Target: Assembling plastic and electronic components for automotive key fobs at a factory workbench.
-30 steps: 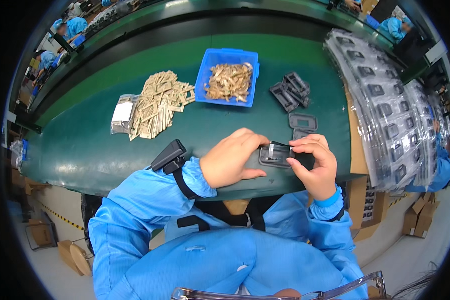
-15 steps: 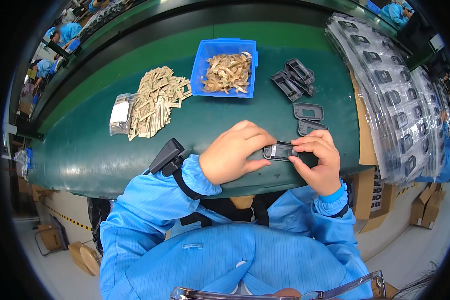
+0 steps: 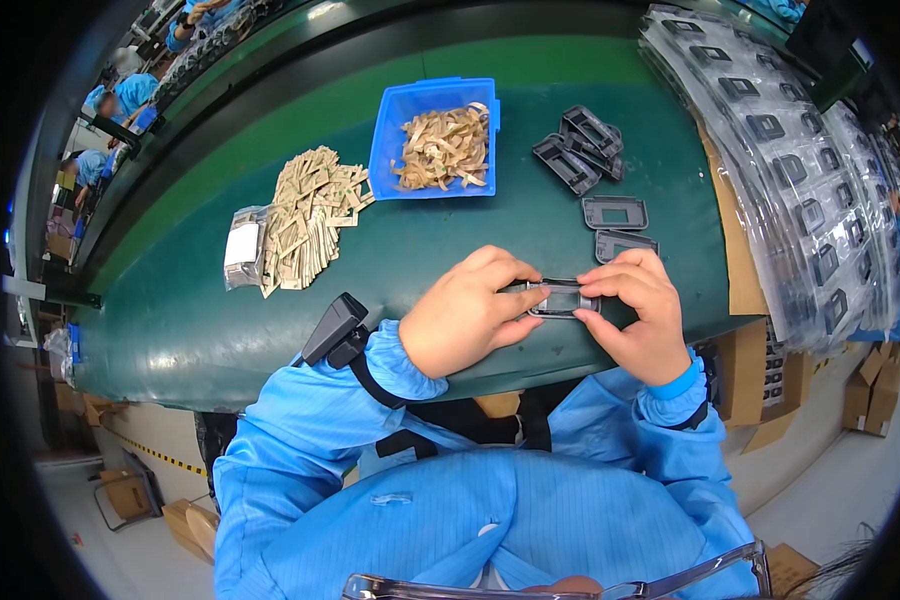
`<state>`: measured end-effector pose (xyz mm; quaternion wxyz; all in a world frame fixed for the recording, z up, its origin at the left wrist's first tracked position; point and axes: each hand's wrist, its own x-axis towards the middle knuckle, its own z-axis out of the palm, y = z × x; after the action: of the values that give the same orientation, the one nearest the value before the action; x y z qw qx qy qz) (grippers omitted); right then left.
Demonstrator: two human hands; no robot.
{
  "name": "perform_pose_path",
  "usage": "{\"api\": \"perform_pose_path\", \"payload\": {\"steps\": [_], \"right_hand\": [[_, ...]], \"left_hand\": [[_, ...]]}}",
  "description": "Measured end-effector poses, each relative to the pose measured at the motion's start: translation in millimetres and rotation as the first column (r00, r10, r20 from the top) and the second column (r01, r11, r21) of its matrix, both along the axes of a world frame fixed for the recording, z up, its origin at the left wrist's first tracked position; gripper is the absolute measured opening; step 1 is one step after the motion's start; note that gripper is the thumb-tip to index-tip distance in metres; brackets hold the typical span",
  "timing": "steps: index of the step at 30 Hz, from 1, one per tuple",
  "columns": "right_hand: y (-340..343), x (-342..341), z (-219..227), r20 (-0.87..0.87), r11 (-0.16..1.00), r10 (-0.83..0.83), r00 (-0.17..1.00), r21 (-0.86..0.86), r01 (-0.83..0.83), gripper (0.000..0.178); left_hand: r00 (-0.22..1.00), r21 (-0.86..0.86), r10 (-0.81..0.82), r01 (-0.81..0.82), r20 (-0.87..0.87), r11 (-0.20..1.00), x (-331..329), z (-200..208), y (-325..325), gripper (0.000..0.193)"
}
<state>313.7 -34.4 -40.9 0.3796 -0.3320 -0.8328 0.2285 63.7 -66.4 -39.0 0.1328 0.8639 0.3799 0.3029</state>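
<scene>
A small dark grey plastic housing with a rectangular window is held low over the green table. My left hand is closed on its left end, thumb below and fingers above. Its right end sits between the thumb and fingers of my right hand. Just beyond the right hand lie two similar housings, a farther one flat with its window showing and a nearer one partly covered by my fingers. Farther back is a small heap of grey housings.
A blue bin holds curled, tan peeled strips. Left of it spreads a pile of flat beige framed pieces, beside a clear bag with a white label. Stacked clear trays of dark parts stand at the right edge, above open cardboard boxes.
My left fingers have moved further over the housing's left end and window edge. The right hand keeps its grip. The whole view has shifted slightly.
</scene>
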Motion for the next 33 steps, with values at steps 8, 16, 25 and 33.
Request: {"api": "perform_pose_path", "payload": {"steps": [8, 16, 25, 33], "right_hand": [[0.6, 1.2, 1.8, -0.015, 1.0, 0.014, 1.0, -0.011, -0.014, 0.028], [1.0, 2.7, -0.4, -0.03, 1.0, 0.029, 0.999, -0.008, -0.029, 0.031], [-5.6, -1.9, 7.1, -0.007, 0.999, -0.019, 1.0, 0.046, 0.019, 0.038], [-12.4, 3.8, -5.3, -0.009, 0.967, -0.064, 0.998, 0.246, 0.064, 0.018]], "left_hand": [[1.0, -0.02, 0.007, -0.007, 0.008, 1.0, 0.2, 3.3, 0.6, 0.032], [0.997, -0.023, -0.068, 0.069, 0.028, 0.997, -0.7, 6.9, 2.3, 0.022], [0.985, -0.091, -0.164, 0.168, 0.051, 0.981, -6.0, 8.8, 4.0, 0.025], [1.0, -0.106, 0.011, -0.01, 0.009, 0.994, 1.4, 11.5, 2.3, 0.035]]}}
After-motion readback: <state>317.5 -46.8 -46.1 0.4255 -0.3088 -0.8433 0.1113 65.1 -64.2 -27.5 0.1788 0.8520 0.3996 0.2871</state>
